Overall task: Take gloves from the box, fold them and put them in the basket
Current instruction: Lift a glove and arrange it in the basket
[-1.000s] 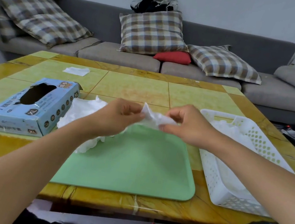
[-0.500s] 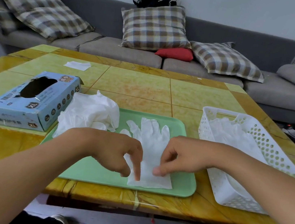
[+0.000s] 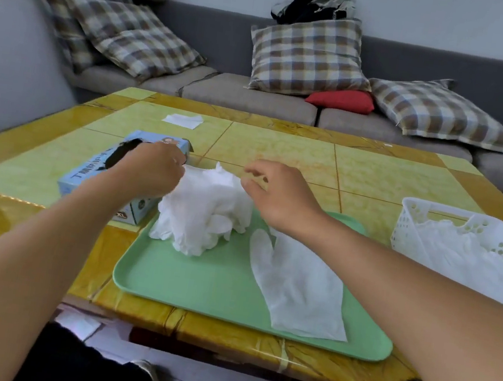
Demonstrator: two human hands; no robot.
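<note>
A crumpled pile of white gloves lies on the far left part of a green tray. My left hand reaches over the blue glove box and grips the pile's upper left edge. Fingers curled, my right hand hovers at the pile's upper right edge, and I cannot tell whether it pinches a glove. One white glove lies flat on the tray's right side, cuff toward me. The white perforated basket stands at the right with folded gloves inside.
The tray sits near the front edge of a yellow tiled table. A small white sheet lies at the table's far left. A grey sofa with plaid cushions stands behind the table.
Both hands left the flat glove on the tray and moved up and left to the glove pile. The view has turned to the left.
</note>
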